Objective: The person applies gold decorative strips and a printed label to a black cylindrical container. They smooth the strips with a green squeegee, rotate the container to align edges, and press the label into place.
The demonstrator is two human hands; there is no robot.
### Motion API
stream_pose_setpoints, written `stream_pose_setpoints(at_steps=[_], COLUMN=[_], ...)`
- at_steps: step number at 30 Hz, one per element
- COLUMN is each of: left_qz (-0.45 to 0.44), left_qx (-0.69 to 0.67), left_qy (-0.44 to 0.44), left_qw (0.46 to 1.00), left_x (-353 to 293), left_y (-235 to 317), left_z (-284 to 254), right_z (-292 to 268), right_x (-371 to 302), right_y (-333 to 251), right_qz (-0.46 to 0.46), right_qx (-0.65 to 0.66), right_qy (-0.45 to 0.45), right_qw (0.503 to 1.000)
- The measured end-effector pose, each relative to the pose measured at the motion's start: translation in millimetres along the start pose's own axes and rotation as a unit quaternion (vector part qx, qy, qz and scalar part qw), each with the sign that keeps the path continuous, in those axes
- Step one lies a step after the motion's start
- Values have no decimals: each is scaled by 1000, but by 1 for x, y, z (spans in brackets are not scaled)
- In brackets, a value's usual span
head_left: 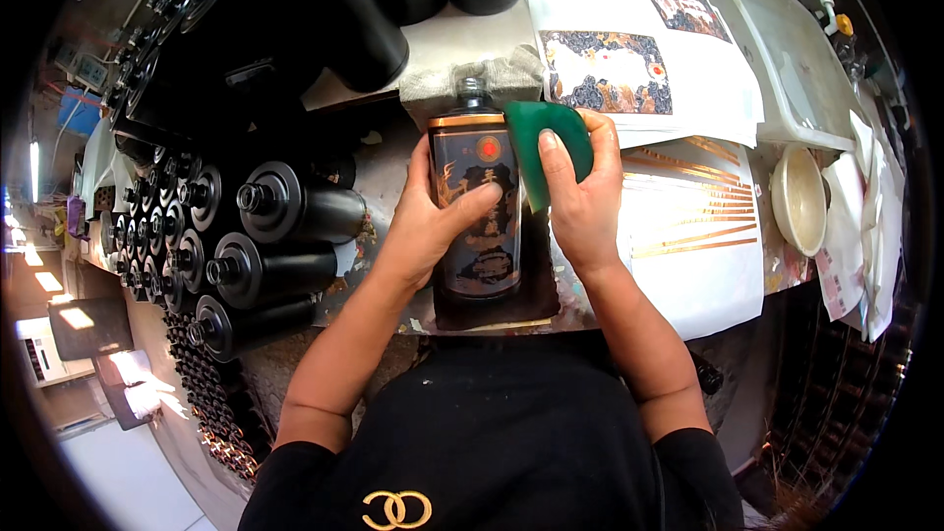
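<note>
A black bottle (479,202) with gold and red decoration lies on a dark cloth (500,318) at the table's front edge, its neck pointing away from me. My left hand (433,211) grips it from the left, the thumb across its decorated front. In my right hand (588,197) is a green flat scraper (551,143), pinched between thumb and fingers. Its straight edge stands along the bottle's upper right side; whether it touches the bottle I cannot tell. A folded grey cloth (516,67) lies by the bottle's neck.
Plain black bottles (270,270) are stacked at the left, and more stand at the back. On the right lie printed sheets (600,123), a sheet with gold strips (693,275), and a pale bowl (798,199). A translucent plastic tub (787,59) sits at the back right.
</note>
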State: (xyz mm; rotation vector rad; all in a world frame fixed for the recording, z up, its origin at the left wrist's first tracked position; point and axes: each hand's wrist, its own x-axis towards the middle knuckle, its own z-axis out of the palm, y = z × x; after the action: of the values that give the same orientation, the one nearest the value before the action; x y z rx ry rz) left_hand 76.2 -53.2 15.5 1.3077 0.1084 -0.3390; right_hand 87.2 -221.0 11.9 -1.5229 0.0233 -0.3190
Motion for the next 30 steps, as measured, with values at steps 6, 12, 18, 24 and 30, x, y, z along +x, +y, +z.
stream_pose_setpoints(at_steps=[6, 12, 18, 24, 30], left_qz=[-71, -83, 32, -56, -92], left_qx=[-124, -67, 145, -52, -76], left_qy=[-49, -8, 54, 20, -20], left_qw=[989, 994, 987, 997, 993], left_x=[-2, -2, -5, -9, -3], left_y=[17, 5, 4, 16, 11], left_z=[-3, -10, 6, -1, -9], right_z=[2, 0, 0, 1, -1], right_x=[-1, 1, 0, 0, 2], right_y=[-7, -4, -5, -4, -5], right_qz=[30, 15, 10, -11, 12], right_qx=[22, 1, 3, -18, 4], right_qy=[-13, -5, 1, 3, 3], right_qw=[999, 1000, 1000, 1000, 1000])
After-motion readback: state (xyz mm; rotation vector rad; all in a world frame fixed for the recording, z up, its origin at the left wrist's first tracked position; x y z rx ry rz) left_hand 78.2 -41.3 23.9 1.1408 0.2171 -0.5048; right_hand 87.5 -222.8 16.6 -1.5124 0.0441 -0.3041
